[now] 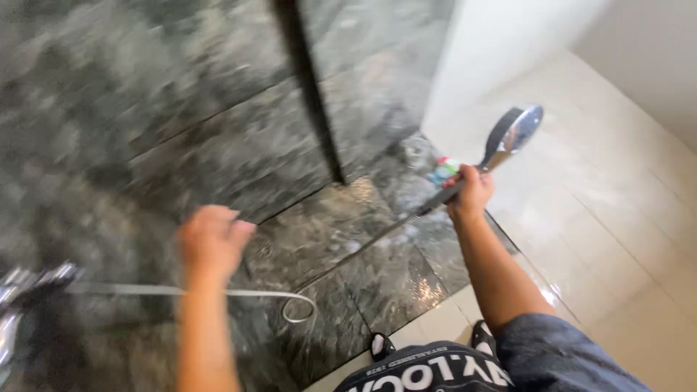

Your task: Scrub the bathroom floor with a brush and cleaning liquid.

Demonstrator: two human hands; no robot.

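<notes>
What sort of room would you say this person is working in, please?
Most likely a bathroom shower area: the right hand holds a chrome shower head, its hose loops across wet dark stone tiles.

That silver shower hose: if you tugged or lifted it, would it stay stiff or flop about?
Probably floppy: the shower hose already curls into a loop on the dark floor tiles. It likely slides easily, since the tiles look wet and glossy. The shower head in the right hand would probably drag it along.

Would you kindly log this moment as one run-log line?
right hand: grips shower head handle | left hand: blurred, above hose | floor: wet dark marble
</notes>
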